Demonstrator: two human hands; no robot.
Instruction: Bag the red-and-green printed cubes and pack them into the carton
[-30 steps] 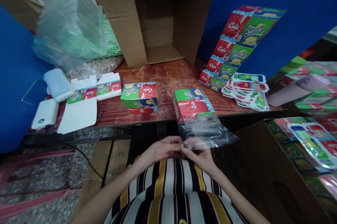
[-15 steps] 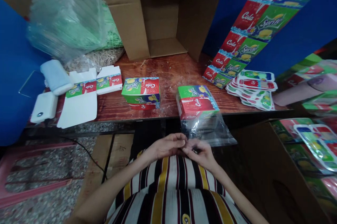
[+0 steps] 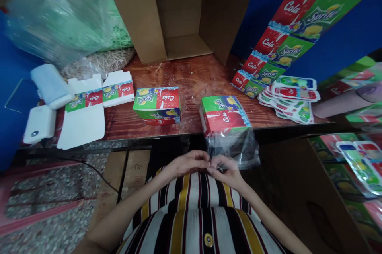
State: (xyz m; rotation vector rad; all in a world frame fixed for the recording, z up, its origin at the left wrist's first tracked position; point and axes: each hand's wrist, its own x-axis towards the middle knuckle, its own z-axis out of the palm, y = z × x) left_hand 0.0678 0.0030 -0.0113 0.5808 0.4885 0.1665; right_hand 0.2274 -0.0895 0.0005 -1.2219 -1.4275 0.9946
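Close to my striped shirt, my left hand point(image 3: 193, 162) and my right hand point(image 3: 225, 170) meet, fingertips pinched together. Whatever lies between them is too small or hidden to make out. Just beyond my fingers hangs the loose end of a clear plastic bag point(image 3: 246, 152), drooping over the table's front edge. Inside that bag is a printed Cola and Sprite box point(image 3: 225, 116) resting on the table. A second Cola and Sprite box point(image 3: 158, 102) stands to its left, out of reach of both hands.
Flat unfolded cartons point(image 3: 82, 124) lie at the left beside a white device point(image 3: 40, 124). An open cardboard box point(image 3: 188, 47) stands at the back. To the right are a tall stack of printed boxes point(image 3: 279, 43), a pile of blister packs point(image 3: 291, 98) and a pinkish cylinder point(image 3: 343, 102).
My hands stay together near my body, with the fingers shifting slightly. The loose end of the bag has drawn in and crumpled. The camera view has moved a little.
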